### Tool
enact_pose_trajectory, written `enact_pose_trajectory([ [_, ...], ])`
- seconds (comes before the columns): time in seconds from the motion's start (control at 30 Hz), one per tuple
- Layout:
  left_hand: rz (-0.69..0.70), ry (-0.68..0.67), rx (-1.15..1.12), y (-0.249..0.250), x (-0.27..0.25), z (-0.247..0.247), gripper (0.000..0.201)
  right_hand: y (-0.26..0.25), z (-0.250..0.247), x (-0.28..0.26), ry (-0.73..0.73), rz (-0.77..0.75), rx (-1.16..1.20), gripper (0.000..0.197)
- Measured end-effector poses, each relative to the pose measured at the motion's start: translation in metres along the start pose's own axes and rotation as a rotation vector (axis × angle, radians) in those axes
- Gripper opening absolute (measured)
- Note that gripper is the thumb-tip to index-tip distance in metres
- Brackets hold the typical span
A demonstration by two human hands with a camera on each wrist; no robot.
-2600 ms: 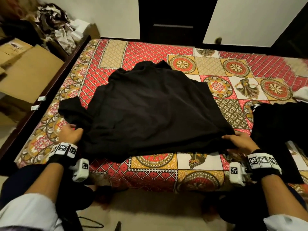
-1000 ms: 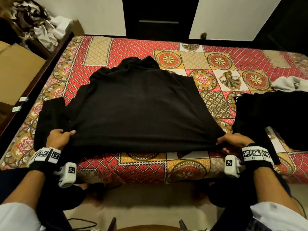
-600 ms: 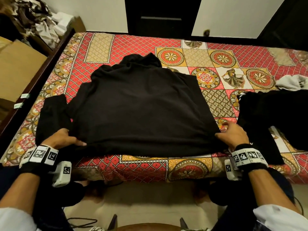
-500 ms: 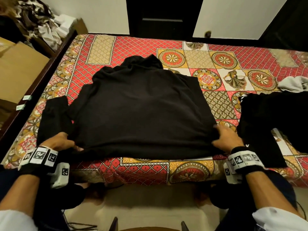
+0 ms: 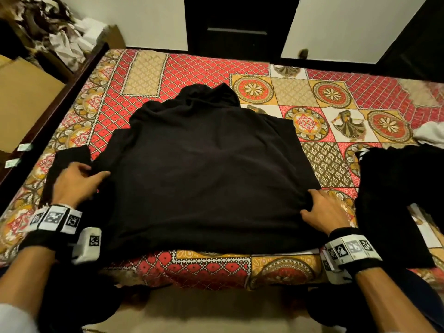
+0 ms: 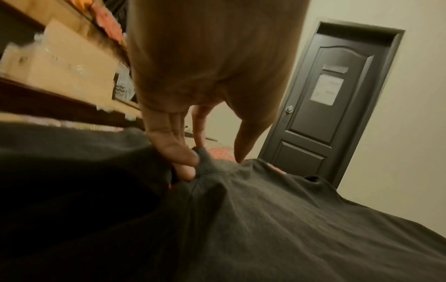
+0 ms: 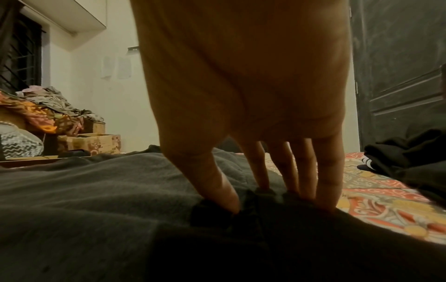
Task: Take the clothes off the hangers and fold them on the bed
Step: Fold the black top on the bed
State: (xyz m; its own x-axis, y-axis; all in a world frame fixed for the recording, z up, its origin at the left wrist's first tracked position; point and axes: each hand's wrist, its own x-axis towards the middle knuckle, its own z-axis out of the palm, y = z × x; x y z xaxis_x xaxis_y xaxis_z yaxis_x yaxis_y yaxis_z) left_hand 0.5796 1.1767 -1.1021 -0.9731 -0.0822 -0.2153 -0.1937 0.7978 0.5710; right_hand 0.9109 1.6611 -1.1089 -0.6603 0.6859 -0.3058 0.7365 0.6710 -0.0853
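Here, a black hoodie point(image 5: 206, 169) spread flat on the bed point(image 5: 211, 68), hood toward the far side, hem at the near edge. Left hand point(image 5: 77, 182) at the hoodie's left side, beside the left sleeve point(image 5: 64, 167) lying on the patterned bedspread. From the left wrist view, fingers point(image 6: 169, 145) pointing down into the cloth, a small ridge of fabric caught between two of them, thumb tip touching the cloth apart from the rest; a light pinch of the fabric, apparently, though motion blur leaves the hold unclear. Right hand point(image 5: 324, 212) at the hoodie's near right corner, palm down, fingers straight and spread, tips pressing on the fabric edge without curling round it. Right wrist view: thumb and four fingers point(image 7: 328, 171) standing nearly upright on the dark cloth, bedspread showing just right of them. Both forearms reaching in from the near side, each with a marker-printed wristband. To the right, well apart from the hoodie, a pile of dark clothes point(image 5: 403, 188), with a pale garment point(image 5: 430, 137) just beyond it. Far side: a dark door point(image 5: 237, 25). Far left: cardboard boxes point(image 5: 24, 97) and a heap of loose cloth point(image 5: 48, 22).
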Motion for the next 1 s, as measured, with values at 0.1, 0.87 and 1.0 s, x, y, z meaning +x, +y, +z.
enact_pose_trajectory([
  [0.1,-0.097,-0.095,-0.143,0.009,0.025,0.016,0.069,-0.001,-0.006,0.004,-0.013,0.012,0.021,0.068],
  [0.87,0.527,-0.049,0.371,0.034,0.079,0.060,0.085,-0.290,-0.116,0.295,0.037,-0.092,0.253,0.063],
  [1.0,0.392,-0.129,0.305,0.034,0.083,0.061,0.071,-0.307,-0.100,0.310,-0.164,-0.041,0.298,0.057],
])
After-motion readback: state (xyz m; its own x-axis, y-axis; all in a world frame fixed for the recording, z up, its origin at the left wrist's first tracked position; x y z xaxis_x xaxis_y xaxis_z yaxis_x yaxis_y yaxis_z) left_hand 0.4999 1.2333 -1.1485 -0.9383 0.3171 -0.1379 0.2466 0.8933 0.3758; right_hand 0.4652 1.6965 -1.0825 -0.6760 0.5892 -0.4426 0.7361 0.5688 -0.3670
